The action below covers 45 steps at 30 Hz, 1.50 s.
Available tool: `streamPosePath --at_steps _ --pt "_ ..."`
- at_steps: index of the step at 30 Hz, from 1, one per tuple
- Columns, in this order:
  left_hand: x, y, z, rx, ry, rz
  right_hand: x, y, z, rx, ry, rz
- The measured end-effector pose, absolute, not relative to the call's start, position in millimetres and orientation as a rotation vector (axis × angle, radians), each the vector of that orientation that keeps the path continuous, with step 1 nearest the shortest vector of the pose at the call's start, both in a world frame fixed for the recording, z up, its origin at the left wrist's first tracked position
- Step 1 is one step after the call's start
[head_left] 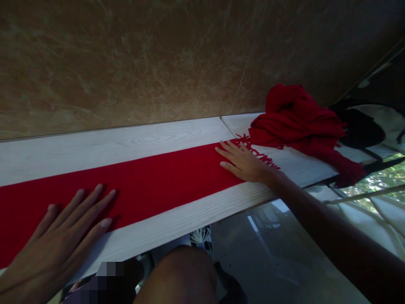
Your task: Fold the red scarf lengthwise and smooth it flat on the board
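A long red scarf [152, 183] with a fringed end lies stretched flat along a white wood-grain bench [177, 134]. My right hand [242, 162] rests palm down on it beside the fringe, fingers spread. At the lower left, my left hand [68, 232] is over the scarf with its fingers stretched out; whether the whole palm touches the cloth I cannot tell. The scarf's other end runs out of view on the left. Just past the fringe sits a crumpled heap of red cloth [297, 120], with a fringed part hanging toward the bench's front edge.
A brown marbled wall [158, 63] rises behind the bench. A dark bag-like item [362, 126] is at the far right, by a railing [367, 196]. Below are a glossy tiled floor [253, 245] and my bent knee [180, 274].
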State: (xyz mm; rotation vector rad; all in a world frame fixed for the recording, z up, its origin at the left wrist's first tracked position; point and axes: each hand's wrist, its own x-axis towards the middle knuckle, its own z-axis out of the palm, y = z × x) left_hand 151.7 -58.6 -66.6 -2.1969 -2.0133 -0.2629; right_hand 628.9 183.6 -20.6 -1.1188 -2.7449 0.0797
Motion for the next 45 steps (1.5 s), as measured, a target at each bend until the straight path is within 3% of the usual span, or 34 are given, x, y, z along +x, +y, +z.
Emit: streamPosePath --at_steps 7,12,21,31,37,45 --pt "167 -61 -50 -2.204 -2.183 -0.161 639 200 -29 -1.158 -2.787 0.050" --pt "176 -61 -29 -2.188 -2.232 -0.324 627 193 -26 -1.065 -2.663 0.031" --pt "151 -81 3 -2.389 -2.016 -0.600 538 140 -9 -0.637 -2.714 0.395" --pt "143 -86 -1 -2.440 -1.875 -0.569 408 174 -6 -0.473 -2.791 0.471" --pt "140 -92 -5 -2.460 -1.637 -0.542 411 205 -10 -0.429 -2.809 0.487" --pt "138 -89 -7 -2.412 -1.747 -0.527 415 243 -17 -0.571 -2.676 0.399"
